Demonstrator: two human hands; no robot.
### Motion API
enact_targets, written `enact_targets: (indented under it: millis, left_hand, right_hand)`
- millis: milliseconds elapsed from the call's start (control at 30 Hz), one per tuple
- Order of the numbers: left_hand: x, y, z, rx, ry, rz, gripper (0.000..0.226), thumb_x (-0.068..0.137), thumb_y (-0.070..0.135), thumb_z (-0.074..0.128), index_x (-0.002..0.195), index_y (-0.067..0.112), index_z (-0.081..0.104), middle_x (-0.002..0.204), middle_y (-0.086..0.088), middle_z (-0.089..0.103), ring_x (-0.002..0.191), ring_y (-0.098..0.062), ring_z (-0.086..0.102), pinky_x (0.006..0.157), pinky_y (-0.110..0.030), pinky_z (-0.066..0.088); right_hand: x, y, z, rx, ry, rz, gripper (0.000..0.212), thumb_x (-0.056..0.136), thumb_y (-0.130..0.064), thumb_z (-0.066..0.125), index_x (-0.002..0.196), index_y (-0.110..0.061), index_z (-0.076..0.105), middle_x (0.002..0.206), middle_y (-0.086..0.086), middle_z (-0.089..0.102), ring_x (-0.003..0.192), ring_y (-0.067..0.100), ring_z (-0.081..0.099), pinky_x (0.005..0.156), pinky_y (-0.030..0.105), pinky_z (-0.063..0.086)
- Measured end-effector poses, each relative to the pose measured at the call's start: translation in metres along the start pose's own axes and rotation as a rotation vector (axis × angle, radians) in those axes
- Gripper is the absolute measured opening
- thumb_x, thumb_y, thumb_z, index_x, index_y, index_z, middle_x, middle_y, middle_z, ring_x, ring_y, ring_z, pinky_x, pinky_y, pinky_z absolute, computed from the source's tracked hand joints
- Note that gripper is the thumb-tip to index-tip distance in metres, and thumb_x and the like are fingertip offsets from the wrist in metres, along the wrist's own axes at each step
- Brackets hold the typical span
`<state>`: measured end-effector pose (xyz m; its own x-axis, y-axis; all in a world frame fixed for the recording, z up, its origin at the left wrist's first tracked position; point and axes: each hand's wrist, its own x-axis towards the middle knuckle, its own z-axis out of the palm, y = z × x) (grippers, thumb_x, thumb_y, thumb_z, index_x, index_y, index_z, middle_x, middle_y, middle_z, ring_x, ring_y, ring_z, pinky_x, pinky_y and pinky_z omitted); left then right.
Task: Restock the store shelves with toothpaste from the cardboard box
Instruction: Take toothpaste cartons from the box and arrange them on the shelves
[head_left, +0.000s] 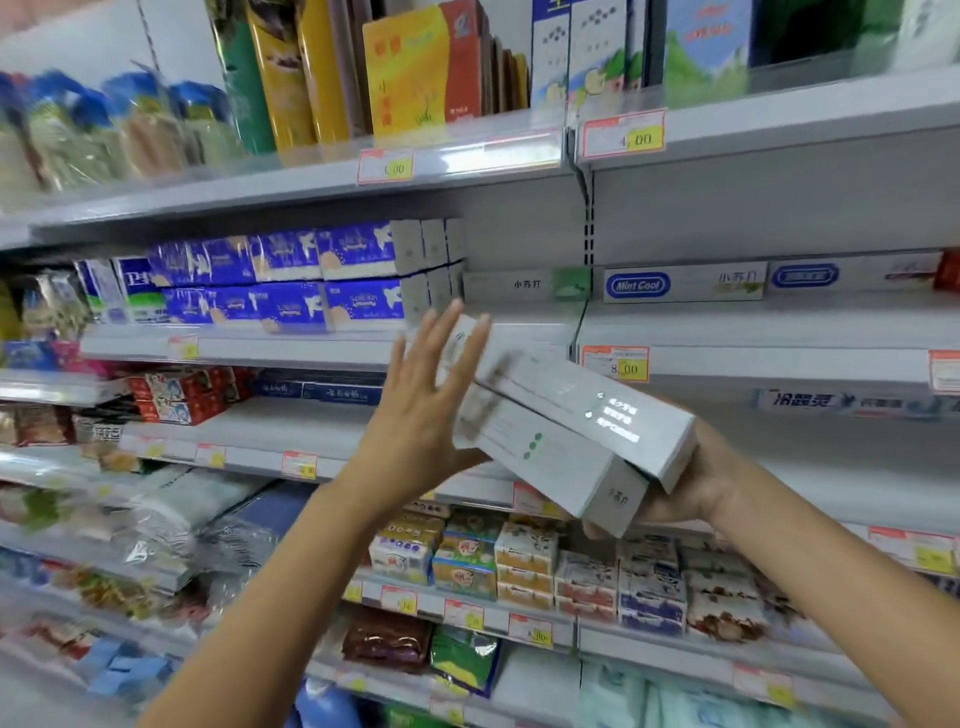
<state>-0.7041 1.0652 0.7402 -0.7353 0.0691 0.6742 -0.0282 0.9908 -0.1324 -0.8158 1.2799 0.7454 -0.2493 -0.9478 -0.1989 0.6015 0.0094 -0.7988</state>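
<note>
We have two white toothpaste boxes (561, 426) stacked and tilted in front of the middle shelf (519, 335). Our right hand (693, 486) cups their near ends from below, fingers curled under. Our left hand (426, 410) lies flat against the far ends, fingers straight and gripping nothing. To do this well, we should use the flat palm to square the ends flush, level the pair, then slide them lengthwise into the gap beside the matching box (524, 285) marked 小苏打, the same characters as on our lower box's end. Next along, a box (683, 285) reads "Mint Cool". The price tag (615, 364) below shows 8.00, and a higher tag (623, 134) shows 4.00. The cardboard box is out of view
</note>
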Motion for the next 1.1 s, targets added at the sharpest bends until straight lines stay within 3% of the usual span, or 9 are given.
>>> enact_targets:
  millis: [67,167,367,500,567,767,900,1000,1100]
  left_hand:
    - [0.014,0.004,-0.001,0.098,-0.066,0.205,0.116,0.070,0.062,0.057,0.143,0.033,-0.028,0.156,0.001,-0.012,0.145,-0.023,-0.010,0.118,-0.048,-0.006]
    - [0.024,0.011,-0.008,0.117,-0.192,0.310,0.112,0.073,0.065,0.061,0.150,0.024,-0.009,0.146,-0.012,0.023,0.134,-0.023,0.021,0.115,-0.040,0.020]
    - [0.049,0.018,-0.030,-0.022,-0.356,0.339,0.122,0.068,0.062,0.071,0.149,0.029,-0.013,0.130,-0.007,0.033,0.115,-0.018,0.033,0.099,-0.031,0.034]
    - [0.076,0.019,-0.043,-0.062,-0.385,0.298,0.123,0.066,0.056,0.076,0.148,0.036,-0.013,0.130,-0.003,0.033,0.113,-0.014,0.033,0.099,-0.029,0.033]
    - [0.091,0.018,-0.049,-0.029,-0.397,0.278,0.123,0.066,0.056,0.076,0.147,0.038,-0.015,0.130,-0.004,0.033,0.111,-0.015,0.033,0.100,-0.032,0.034]
    - [0.145,0.001,-0.050,0.127,-0.397,0.212,0.119,0.067,0.052,0.076,0.148,0.036,-0.009,0.133,-0.006,0.033,0.118,-0.019,0.031,0.102,-0.039,0.033]
    - [0.169,-0.008,-0.027,0.160,-0.430,0.187,0.121,0.065,0.050,0.079,0.147,0.038,-0.008,0.132,-0.008,0.034,0.119,-0.024,0.032,0.100,-0.038,0.032]
    - [0.182,-0.017,-0.003,0.155,-0.460,0.208,0.121,0.065,0.049,0.079,0.149,0.035,-0.007,0.131,-0.010,0.033,0.118,-0.025,0.031,0.100,-0.037,0.031]
    - [0.205,-0.031,0.008,0.087,-0.474,0.222,0.121,0.063,0.047,0.081,0.150,0.033,-0.003,0.131,-0.012,0.036,0.118,-0.028,0.033,0.097,-0.037,0.032]
  right_hand:
    - [0.005,0.001,-0.010,-0.043,-0.021,0.050,0.060,0.036,-0.026,0.095,0.091,-0.010,0.075,0.093,0.017,0.068,0.078,0.034,0.067,0.068,0.047,0.056]
    - [0.010,0.002,-0.027,0.035,-0.191,0.198,0.073,0.077,-0.039,0.072,0.139,-0.016,0.040,0.116,0.028,0.055,0.097,0.046,0.061,0.078,0.053,0.051]
    - [0.001,-0.025,-0.041,0.005,-0.395,0.243,0.066,0.093,-0.047,0.037,0.143,-0.004,0.034,0.137,0.035,0.037,0.118,0.052,0.046,0.094,0.055,0.046]
    - [-0.023,-0.058,-0.030,-0.051,-0.190,-0.015,0.051,0.078,-0.021,0.074,0.125,-0.006,0.061,0.129,0.024,0.056,0.117,0.047,0.053,0.092,0.059,0.048]
    - [-0.029,-0.078,-0.029,-0.133,-0.029,-0.167,0.059,0.067,-0.033,0.083,0.120,-0.013,0.067,0.129,0.012,0.060,0.120,0.031,0.056,0.097,0.050,0.048]
    - [-0.025,-0.110,-0.031,-0.245,0.042,-0.440,0.097,0.059,-0.047,0.085,0.139,-0.010,0.045,0.139,0.018,0.050,0.126,0.035,0.051,0.095,0.045,0.051]
    - [-0.010,-0.109,-0.034,-0.811,0.343,-0.562,0.108,0.040,-0.061,0.086,0.134,-0.031,0.042,0.125,-0.001,0.063,0.101,0.012,0.068,0.076,0.019,0.054]
    - [0.003,-0.113,-0.043,-0.983,0.484,-0.554,0.114,0.054,-0.057,0.084,0.146,-0.044,0.017,0.142,-0.002,0.048,0.105,0.011,0.064,0.102,0.032,0.044]
    - [0.011,-0.124,-0.044,-1.096,0.562,-0.520,0.134,0.042,-0.067,0.082,0.147,-0.047,0.001,0.145,-0.011,0.039,0.123,0.016,0.053,0.113,0.037,0.031]
